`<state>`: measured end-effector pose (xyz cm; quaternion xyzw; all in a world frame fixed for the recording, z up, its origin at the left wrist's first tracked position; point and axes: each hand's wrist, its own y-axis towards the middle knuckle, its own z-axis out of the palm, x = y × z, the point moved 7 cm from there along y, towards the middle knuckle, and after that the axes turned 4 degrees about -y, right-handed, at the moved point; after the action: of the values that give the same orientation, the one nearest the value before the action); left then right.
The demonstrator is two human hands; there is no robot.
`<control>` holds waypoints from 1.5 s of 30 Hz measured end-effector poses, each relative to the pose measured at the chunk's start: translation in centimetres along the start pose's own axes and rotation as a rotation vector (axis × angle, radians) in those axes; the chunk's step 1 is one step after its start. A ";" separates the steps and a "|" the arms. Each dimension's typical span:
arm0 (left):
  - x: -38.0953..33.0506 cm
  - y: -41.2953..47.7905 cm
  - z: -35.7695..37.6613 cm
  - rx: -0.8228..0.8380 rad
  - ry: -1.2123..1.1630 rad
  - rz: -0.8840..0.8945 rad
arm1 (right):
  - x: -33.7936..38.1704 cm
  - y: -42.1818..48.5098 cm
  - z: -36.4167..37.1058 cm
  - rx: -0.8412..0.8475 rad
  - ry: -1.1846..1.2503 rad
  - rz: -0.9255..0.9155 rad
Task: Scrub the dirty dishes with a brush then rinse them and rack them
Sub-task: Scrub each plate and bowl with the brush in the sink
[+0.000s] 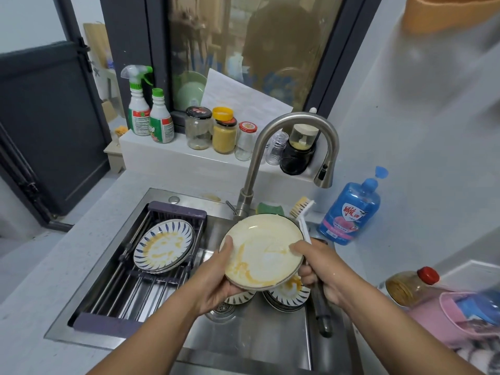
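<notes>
Sink basin (257, 334) beneath plate (266, 239), brush (303, 228) alongside

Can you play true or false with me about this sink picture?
1. The left hand holds a cream plate with yellow smears. True.
2. Water is running from the tap. False: no water shows coming out.
3. The right hand holds a sponge. False: it grips a brush.
4. The blue-patterned plate in the rack is dirty. True: it has yellow smears too.
5. A blue soap bottle stands to the right of the sink. True.
</notes>
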<state>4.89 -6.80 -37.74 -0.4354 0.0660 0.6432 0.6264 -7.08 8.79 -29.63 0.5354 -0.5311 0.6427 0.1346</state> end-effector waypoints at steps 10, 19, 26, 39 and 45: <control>-1.5 -2.6 5.0 0.122 1.574 0.745 | -2.5 1.2 0.9 0.009 0.070 0.282; -2.6 0.1 -0.1 -0.114 0.744 0.336 | 5.0 -4.6 -0.6 -0.004 -0.934 -0.448; -2.3 0.2 0.7 -0.015 0.582 0.320 | 4.9 -7.0 1.4 0.021 -1.560 -0.573; -2.7 -0.7 1.2 0.035 0.729 0.334 | 5.6 -7.0 1.6 0.091 -1.507 -0.560; -3.6 -1.2 1.1 -0.044 0.675 0.369 | 6.5 -6.5 0.0 0.014 -1.449 -0.548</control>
<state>4.87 -8.55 -34.25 -0.6170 0.3319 0.5666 0.4337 -4.77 8.84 -20.70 0.9353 -0.3312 0.0794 -0.0957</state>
